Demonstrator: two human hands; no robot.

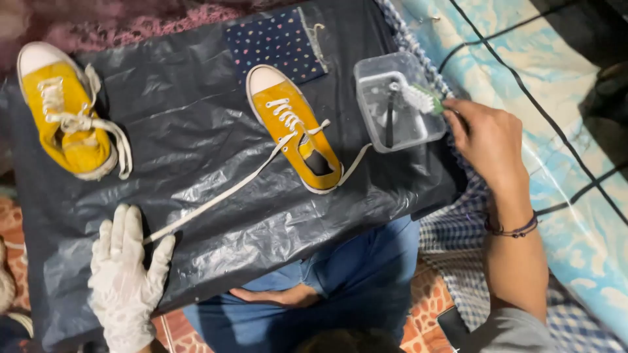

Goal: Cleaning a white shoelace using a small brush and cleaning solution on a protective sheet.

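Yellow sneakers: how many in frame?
2. One sneaker lies at the far left of the black plastic sheet; the other sneaker lies mid-sheet beside the clear tub, its lace trailing toward the gloved left hand. None seem hidden.

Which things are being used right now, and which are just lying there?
In use: brush in the right hand, over the clear tub; middle yellow shoe; its long lace, ending at the gloved left hand.
Lying about: other yellow shoe; dotted cloth.
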